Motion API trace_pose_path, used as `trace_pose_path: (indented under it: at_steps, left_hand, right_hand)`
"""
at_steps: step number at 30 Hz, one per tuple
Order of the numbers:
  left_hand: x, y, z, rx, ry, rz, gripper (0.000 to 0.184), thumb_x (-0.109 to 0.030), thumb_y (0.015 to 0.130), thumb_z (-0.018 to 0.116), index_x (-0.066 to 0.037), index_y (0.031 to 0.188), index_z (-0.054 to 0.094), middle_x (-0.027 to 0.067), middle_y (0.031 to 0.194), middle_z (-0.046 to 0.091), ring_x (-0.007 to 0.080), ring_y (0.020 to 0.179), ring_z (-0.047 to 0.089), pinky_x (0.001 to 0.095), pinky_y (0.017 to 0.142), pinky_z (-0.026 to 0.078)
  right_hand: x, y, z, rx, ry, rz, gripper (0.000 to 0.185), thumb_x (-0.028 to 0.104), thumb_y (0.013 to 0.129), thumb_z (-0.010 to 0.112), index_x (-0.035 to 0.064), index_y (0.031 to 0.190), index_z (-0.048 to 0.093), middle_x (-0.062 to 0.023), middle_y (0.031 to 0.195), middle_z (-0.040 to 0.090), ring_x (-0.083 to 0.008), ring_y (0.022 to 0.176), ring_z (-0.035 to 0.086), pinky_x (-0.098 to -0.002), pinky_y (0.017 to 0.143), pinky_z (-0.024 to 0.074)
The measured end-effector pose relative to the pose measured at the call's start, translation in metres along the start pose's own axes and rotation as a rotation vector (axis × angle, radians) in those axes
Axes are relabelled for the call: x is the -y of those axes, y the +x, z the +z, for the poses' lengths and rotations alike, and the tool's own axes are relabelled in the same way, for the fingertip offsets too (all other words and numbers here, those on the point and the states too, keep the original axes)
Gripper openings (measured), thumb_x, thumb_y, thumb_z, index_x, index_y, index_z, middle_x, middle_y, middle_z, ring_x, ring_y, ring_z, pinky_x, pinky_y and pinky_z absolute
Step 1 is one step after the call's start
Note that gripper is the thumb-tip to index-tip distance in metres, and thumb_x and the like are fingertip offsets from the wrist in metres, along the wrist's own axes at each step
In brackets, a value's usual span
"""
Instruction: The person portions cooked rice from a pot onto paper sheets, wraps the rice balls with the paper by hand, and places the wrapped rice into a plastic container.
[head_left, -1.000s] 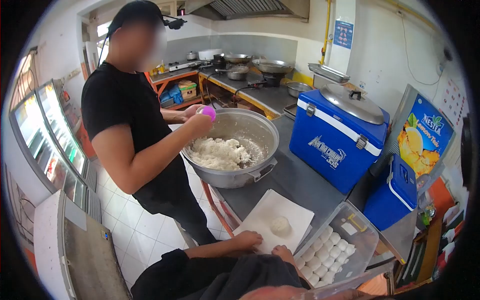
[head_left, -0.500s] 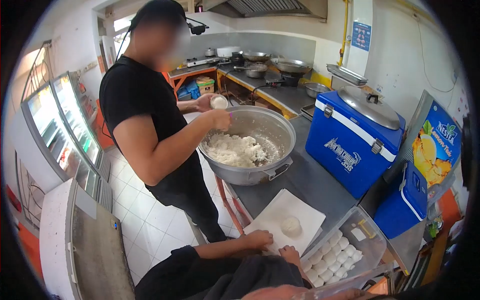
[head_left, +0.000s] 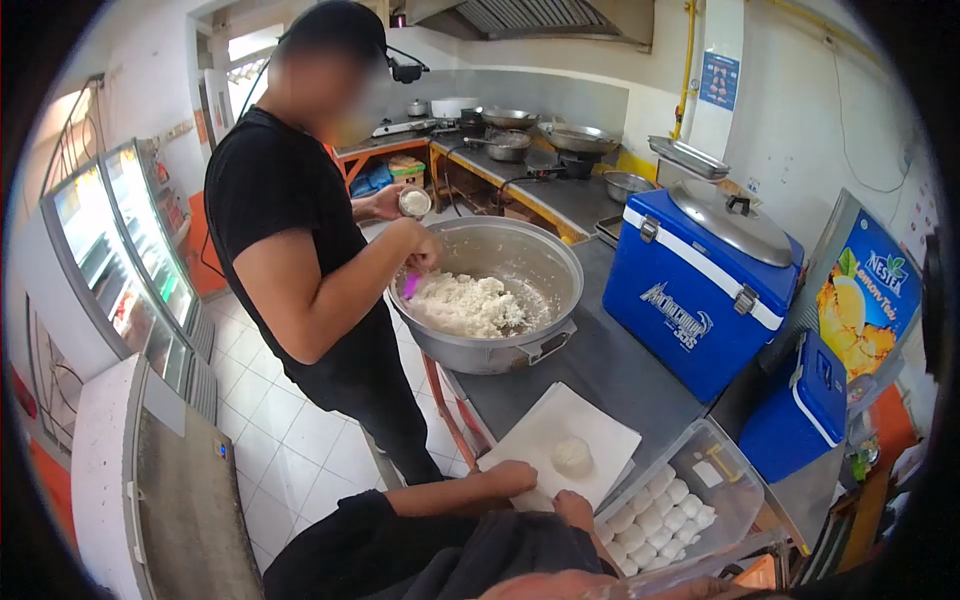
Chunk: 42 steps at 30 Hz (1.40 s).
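Near the bottom centre lies a stack of white paper sheets [head_left: 590, 415], with a rounded mound of rice [head_left: 572, 457] on top. My left hand [head_left: 512, 478] is closed at the near left edge of the paper. My right hand [head_left: 573, 508] is closed at its near corner, fingers pinching the sheet. Both hands are beside the rice, not touching it. Just right of my right hand, a clear plastic bin [head_left: 725, 485] holds several white paper-wrapped bundles [head_left: 655, 520].
Across the counter, a person in black [head_left: 290, 200] holds a small cup of rice [head_left: 415, 202] and a purple utensil [head_left: 411, 286] over a large metal pot [head_left: 500, 355] of rice. Blue coolers [head_left: 690, 290] stand at right. Pans [head_left: 580, 137] sit on the back counter.
The other person's right hand has lowered toward the rice, and the purple utensil now shows at the pot's rim. Their cup has tilted. My hands stay at the paper's edge.
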<state>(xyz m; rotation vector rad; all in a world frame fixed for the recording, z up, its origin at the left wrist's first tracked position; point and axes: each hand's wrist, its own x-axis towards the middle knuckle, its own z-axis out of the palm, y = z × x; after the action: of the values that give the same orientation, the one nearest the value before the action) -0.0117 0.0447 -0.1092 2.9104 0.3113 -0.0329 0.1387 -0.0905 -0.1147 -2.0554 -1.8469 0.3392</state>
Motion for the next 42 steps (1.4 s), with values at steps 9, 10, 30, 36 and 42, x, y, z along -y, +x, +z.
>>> trace_pose_path:
  at_steps: [9,10,30,36,42]
  left_hand:
    - [-0.009,0.003,-0.021,0.016,-0.148,-0.153,0.016,-0.021,0.07,0.06,-0.006,0.074,0.064,0.0131,0.077,0.061,0.0314,0.077,0.06,0.041,0.069,0.047]
    - [-0.011,0.003,-0.026,0.008,-0.151,-0.156,0.016,-0.021,0.07,0.06,-0.006,0.074,0.064,0.0131,0.077,0.061,0.0314,0.077,0.06,0.041,0.069,0.047]
    - [0.043,-0.004,-0.043,-0.312,-0.298,-0.249,0.016,-0.022,0.08,0.056,-0.008,0.083,0.064,0.009,0.083,0.061,0.0258,0.081,0.058,0.0371,0.072,0.046]
    - [0.073,0.027,-0.013,-0.492,-0.917,-0.482,0.018,-0.018,0.077,0.062,-0.005,0.09,0.062,0.0112,0.081,0.064,0.0241,0.071,0.062,0.0336,0.067,0.048]
    - [0.067,0.034,-0.004,-0.658,-0.716,-0.674,0.024,-0.015,0.077,0.061,-0.006,0.099,0.057,0.0122,0.09,0.061,0.0244,0.084,0.058,0.0359,0.074,0.045]
  right_hand:
    - [0.01,0.008,-0.026,0.006,0.091,0.203,0.025,0.031,0.067,0.069,0.0059,0.071,0.066,-0.0137,0.069,0.063,-0.0294,0.067,0.061,-0.0374,0.063,0.0481]
    - [0.011,0.008,-0.032,-0.011,0.136,0.217,0.026,0.032,0.066,0.07,0.006,0.071,0.066,-0.0132,0.066,0.062,-0.0286,0.064,0.061,-0.0361,0.061,0.0482]
    - [-0.027,0.013,-0.047,-0.227,0.504,0.193,0.018,0.019,0.073,0.064,0.001,0.077,0.065,-0.0158,0.078,0.062,-0.0285,0.073,0.06,-0.0341,0.068,0.0465]
    - [-0.047,0.038,-0.038,-0.381,0.492,0.356,0.024,0.02,0.071,0.068,-0.0028,0.069,0.061,-0.0152,0.057,0.055,-0.0265,0.054,0.055,-0.0332,0.054,0.0422]
    - [-0.046,0.041,-0.035,-0.318,0.265,0.446,0.03,0.028,0.073,0.066,-0.0016,0.072,0.061,-0.0188,0.064,0.058,-0.0347,0.068,0.058,-0.0394,0.065,0.0443]
